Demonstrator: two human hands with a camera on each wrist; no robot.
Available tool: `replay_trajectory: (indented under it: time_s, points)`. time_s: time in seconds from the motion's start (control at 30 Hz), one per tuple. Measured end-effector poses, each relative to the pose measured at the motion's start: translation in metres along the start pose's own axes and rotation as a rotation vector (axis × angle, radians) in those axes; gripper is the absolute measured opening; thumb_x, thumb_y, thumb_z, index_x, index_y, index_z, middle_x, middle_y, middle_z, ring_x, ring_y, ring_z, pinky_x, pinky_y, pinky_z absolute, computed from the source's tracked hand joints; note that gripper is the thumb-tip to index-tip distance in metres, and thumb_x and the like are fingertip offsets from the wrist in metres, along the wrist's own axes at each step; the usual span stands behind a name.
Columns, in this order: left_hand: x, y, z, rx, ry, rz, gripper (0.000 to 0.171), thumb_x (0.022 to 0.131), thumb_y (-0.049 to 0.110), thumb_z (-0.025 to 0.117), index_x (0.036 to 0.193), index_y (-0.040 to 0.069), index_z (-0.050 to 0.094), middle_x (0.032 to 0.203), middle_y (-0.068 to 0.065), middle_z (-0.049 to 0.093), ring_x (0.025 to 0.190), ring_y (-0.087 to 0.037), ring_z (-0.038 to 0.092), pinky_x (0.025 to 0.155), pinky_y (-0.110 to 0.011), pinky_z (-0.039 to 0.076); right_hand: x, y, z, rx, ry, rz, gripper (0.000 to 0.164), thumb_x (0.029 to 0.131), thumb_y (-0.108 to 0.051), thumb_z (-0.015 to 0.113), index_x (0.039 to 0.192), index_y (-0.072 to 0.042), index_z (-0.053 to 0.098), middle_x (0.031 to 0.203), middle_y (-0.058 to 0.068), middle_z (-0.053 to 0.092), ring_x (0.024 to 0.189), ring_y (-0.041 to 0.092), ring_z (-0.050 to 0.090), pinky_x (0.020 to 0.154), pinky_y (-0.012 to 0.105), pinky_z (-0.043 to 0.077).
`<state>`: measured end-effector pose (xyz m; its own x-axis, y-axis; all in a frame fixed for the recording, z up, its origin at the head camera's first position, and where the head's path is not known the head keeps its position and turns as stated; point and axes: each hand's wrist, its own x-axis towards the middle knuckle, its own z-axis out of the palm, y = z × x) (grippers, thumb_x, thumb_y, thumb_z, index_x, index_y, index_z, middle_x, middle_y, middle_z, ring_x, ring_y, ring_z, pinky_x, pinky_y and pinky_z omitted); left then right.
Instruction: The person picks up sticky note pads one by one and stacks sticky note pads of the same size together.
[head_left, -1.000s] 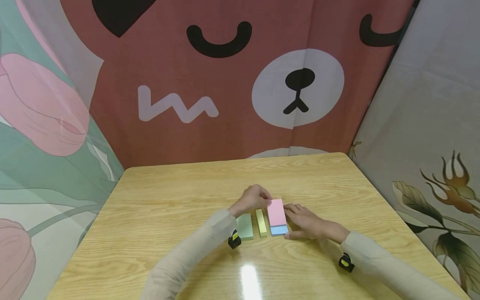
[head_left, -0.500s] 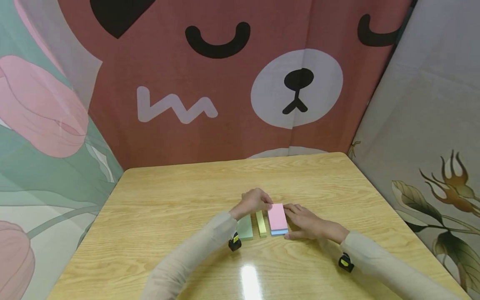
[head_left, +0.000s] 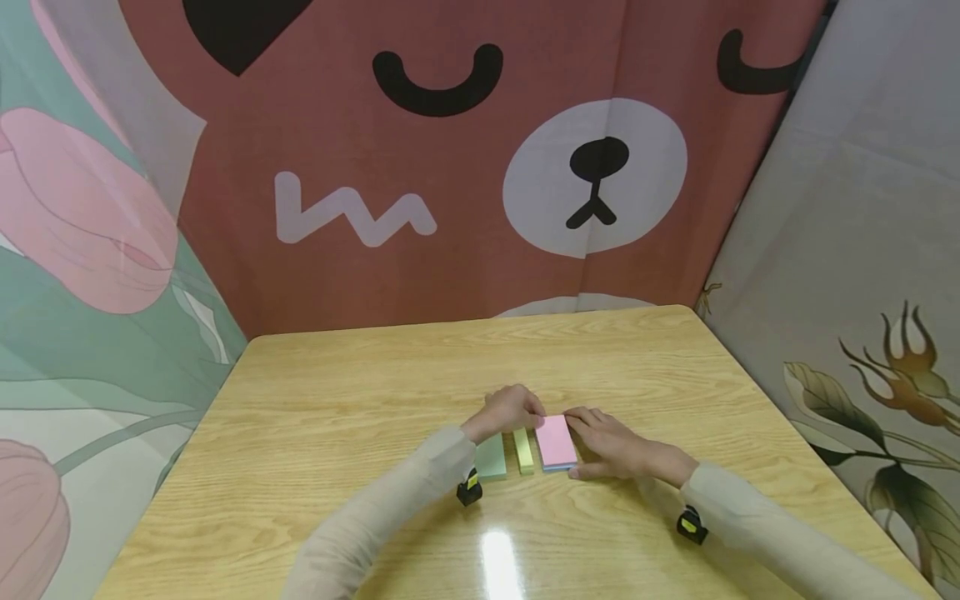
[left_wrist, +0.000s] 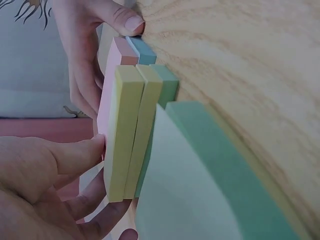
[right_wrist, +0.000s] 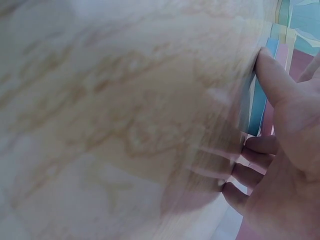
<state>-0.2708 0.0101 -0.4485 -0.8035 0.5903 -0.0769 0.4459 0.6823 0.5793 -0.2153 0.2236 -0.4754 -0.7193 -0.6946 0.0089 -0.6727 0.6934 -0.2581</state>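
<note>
In the head view my left hand (head_left: 507, 411) pinches the far left corner of a pink sticky note pad (head_left: 555, 440). This pad lies over a blue sticky note pad (right_wrist: 258, 102), of which only a thin strip shows at the near edge. My right hand (head_left: 615, 443) holds the blue pad from the right, thumb by its near corner and fingers at its far end, fingertips down on the table. To the left stands a narrow stack of yellow strips (left_wrist: 126, 130) with a green layer beneath. Farther left is a wider green pad (head_left: 491, 457), partly hidden behind my left wrist.
The wooden table (head_left: 337, 400) carries the pads near its middle. A curtain with a bear print (head_left: 465, 283) hangs behind its far edge, and patterned cloths flank both sides. Each sleeve wears a small black camera (head_left: 692, 527).
My left hand has drawn the pink pad toward the near side, covering most of the blue pad that showed before. The right hand stays at the blue pad's side.
</note>
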Motion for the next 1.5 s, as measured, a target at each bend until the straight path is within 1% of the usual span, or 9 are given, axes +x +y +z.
replay_trajectory:
  time_s: [0.13, 0.4, 0.63, 0.93, 1.07, 1.2, 1.3, 1.43, 1.5]
  points:
    - [-0.001, 0.001, 0.000, -0.001, -0.002, -0.007, 0.008, 0.082, 0.020, 0.063, 0.084, 0.018, 0.071, 0.075, 0.013, 0.064, 0.071, -0.005, 0.054, 0.087, -0.063, 0.022, 0.001, 0.000, 0.000, 0.002, 0.008, -0.004, 0.083, 0.080, -0.053, 0.055, 0.132, 0.006, 0.030, 0.133, 0.014, 0.029, 0.117, 0.025, 0.032, 0.091, 0.046, 0.033]
    - [-0.001, 0.001, 0.001, 0.013, -0.019, -0.015, 0.008, 0.083, 0.020, 0.063, 0.084, 0.018, 0.071, 0.076, 0.013, 0.064, 0.071, -0.006, 0.054, 0.081, -0.054, 0.032, 0.001, 0.000, 0.001, 0.017, 0.023, -0.015, 0.081, 0.080, -0.051, 0.056, 0.132, 0.005, 0.030, 0.131, 0.015, 0.030, 0.116, 0.026, 0.033, 0.090, 0.047, 0.033]
    - [-0.001, 0.001, 0.001, 0.025, -0.020, -0.014, 0.010, 0.083, 0.021, 0.062, 0.085, 0.018, 0.071, 0.078, 0.013, 0.064, 0.072, -0.006, 0.055, 0.083, -0.055, 0.032, 0.001, 0.001, 0.002, 0.032, 0.028, -0.022, 0.081, 0.080, -0.051, 0.056, 0.132, 0.005, 0.030, 0.132, 0.015, 0.029, 0.116, 0.025, 0.033, 0.089, 0.047, 0.033]
    - [-0.002, 0.001, 0.000, 0.012, -0.050, -0.014, 0.012, 0.084, 0.020, 0.061, 0.088, 0.016, 0.071, 0.081, 0.011, 0.064, 0.073, -0.006, 0.057, 0.082, -0.049, 0.039, 0.002, 0.000, 0.001, 0.015, -0.003, -0.014, 0.081, 0.081, -0.052, 0.054, 0.134, 0.004, 0.028, 0.133, 0.014, 0.028, 0.118, 0.023, 0.030, 0.091, 0.046, 0.031]
    - [-0.002, -0.002, 0.000, -0.003, -0.055, -0.006, 0.012, 0.085, 0.021, 0.060, 0.088, 0.017, 0.071, 0.079, 0.012, 0.063, 0.072, -0.006, 0.055, 0.081, -0.050, 0.037, 0.004, -0.001, -0.002, -0.028, -0.026, -0.016, 0.083, 0.081, -0.054, 0.052, 0.134, 0.005, 0.028, 0.134, 0.014, 0.028, 0.119, 0.023, 0.029, 0.093, 0.045, 0.031]
    - [-0.002, -0.003, -0.002, -0.061, -0.063, -0.021, 0.015, 0.087, 0.022, 0.057, 0.085, 0.017, 0.071, 0.078, 0.011, 0.063, 0.068, -0.006, 0.054, 0.071, -0.037, 0.042, 0.006, -0.001, -0.006, -0.059, -0.052, -0.015, 0.087, 0.080, -0.058, 0.051, 0.133, 0.007, 0.028, 0.133, 0.015, 0.028, 0.118, 0.023, 0.030, 0.094, 0.042, 0.032]
    - [-0.003, -0.001, -0.003, -0.115, -0.067, -0.053, 0.020, 0.089, 0.022, 0.053, 0.083, 0.015, 0.071, 0.078, 0.007, 0.064, 0.061, -0.008, 0.050, 0.057, -0.027, 0.042, 0.006, -0.001, -0.010, -0.019, -0.087, 0.000, 0.093, 0.077, -0.059, 0.053, 0.133, 0.009, 0.024, 0.133, 0.016, 0.026, 0.119, 0.024, 0.029, 0.095, 0.041, 0.031]
    - [-0.003, 0.000, -0.004, -0.150, -0.061, -0.065, 0.027, 0.091, 0.023, 0.049, 0.078, 0.011, 0.070, 0.070, 0.002, 0.060, 0.050, -0.011, 0.039, 0.046, -0.023, 0.035, 0.004, -0.001, -0.016, 0.054, -0.138, 0.023, 0.099, 0.074, -0.059, 0.057, 0.134, 0.010, 0.020, 0.135, 0.017, 0.024, 0.120, 0.025, 0.027, 0.095, 0.042, 0.031]
    - [-0.003, -0.001, -0.003, -0.161, -0.036, -0.058, 0.026, 0.091, 0.022, 0.049, 0.081, 0.009, 0.069, 0.070, 0.002, 0.059, 0.050, -0.009, 0.039, 0.047, -0.023, 0.035, 0.004, -0.001, -0.021, 0.083, -0.166, 0.024, 0.098, 0.075, -0.057, 0.058, 0.134, 0.010, 0.020, 0.135, 0.017, 0.023, 0.120, 0.026, 0.027, 0.095, 0.042, 0.031]
